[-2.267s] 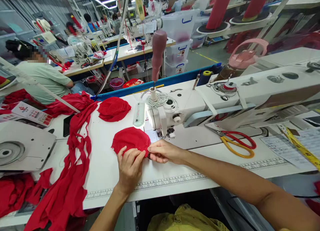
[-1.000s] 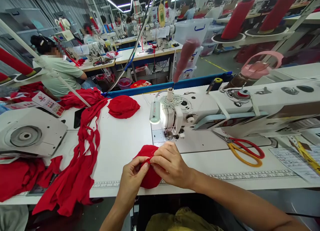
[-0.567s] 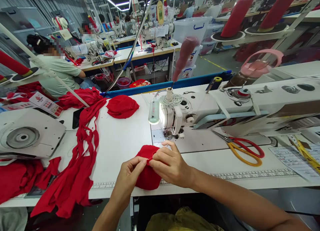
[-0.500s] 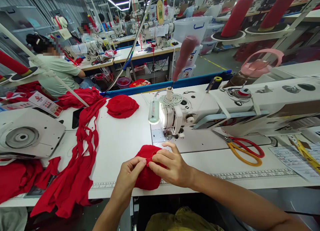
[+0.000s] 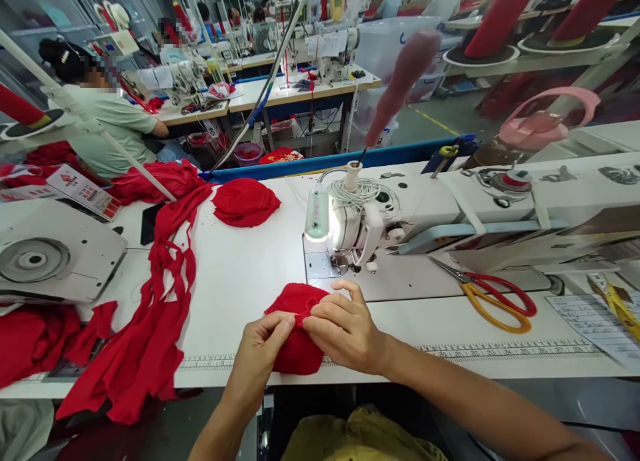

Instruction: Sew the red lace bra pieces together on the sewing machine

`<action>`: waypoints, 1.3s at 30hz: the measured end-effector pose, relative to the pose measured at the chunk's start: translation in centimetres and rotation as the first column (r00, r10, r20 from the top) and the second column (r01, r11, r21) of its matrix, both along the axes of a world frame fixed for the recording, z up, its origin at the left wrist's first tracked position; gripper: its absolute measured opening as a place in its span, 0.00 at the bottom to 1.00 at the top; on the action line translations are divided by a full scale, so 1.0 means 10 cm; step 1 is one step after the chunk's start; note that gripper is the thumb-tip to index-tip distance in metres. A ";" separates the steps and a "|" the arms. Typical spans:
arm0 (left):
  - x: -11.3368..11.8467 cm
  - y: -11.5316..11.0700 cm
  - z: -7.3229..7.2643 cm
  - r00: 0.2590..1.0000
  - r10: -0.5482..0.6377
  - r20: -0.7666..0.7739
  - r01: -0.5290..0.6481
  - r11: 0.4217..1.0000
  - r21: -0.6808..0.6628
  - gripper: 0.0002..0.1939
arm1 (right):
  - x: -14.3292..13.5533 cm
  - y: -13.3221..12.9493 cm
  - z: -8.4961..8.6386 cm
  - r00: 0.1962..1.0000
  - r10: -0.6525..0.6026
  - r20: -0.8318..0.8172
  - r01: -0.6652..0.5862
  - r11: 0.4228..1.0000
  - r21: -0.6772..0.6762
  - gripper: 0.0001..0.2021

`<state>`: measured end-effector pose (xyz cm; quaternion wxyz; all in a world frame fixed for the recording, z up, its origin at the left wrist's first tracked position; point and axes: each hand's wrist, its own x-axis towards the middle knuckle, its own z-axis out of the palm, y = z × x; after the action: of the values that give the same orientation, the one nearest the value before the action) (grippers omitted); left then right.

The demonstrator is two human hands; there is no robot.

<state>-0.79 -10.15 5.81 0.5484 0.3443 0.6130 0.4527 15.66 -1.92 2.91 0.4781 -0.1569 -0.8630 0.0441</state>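
Note:
A piece of red fabric (image 5: pixel 299 356) lies at the table's front edge, in front of the sewing machine (image 5: pixel 353 228). My left hand (image 5: pixel 263 344) pinches it between thumb and forefinger from the left. From the right, my right hand (image 5: pixel 350 331) pinches the same fabric close to the left fingertips, its forefinger raised and bent. The fabric is gathered where the fingertips meet; the fingers partly hide it. Behind the hands, the machine's needle area is lit by a small lamp (image 5: pixel 317 214).
Scissors (image 5: pixel 493 301) with red and orange handles lie at the right. A round red fabric stack (image 5: pixel 246 202) sits behind left, beside long red fabric strips (image 5: pixel 163 314). A printed ruler (image 5: pixel 500 350) runs along the front edge. A co-worker (image 5: pixel 100 114) sits at the far left.
The camera view has shifted slightly, so the machine and scissors appear further right. Both hands keep pinching the red fabric, with only a small shift of the right fingers.

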 end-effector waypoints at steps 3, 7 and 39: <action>0.00 0.00 0.01 0.998 -0.006 -0.059 0.007 1.000 0.012 0.19 | -0.01 0.00 0.02 1.000 0.019 0.003 -0.018 0.996 -0.085 0.07; 0.00 0.00 0.01 0.990 -0.021 -0.139 0.027 0.999 0.040 0.19 | -0.02 0.01 0.03 0.999 0.046 -0.020 -0.049 0.982 -0.180 0.06; 0.02 -0.10 -0.13 0.976 0.028 -0.216 -0.017 0.999 0.050 0.16 | 0.13 0.01 -0.04 0.994 0.043 0.097 -0.071 0.948 0.311 0.10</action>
<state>-0.58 -11.19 4.54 0.4646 0.3978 0.6619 0.4334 16.97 -1.80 2.47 0.4567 -0.0557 -0.8836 -0.0868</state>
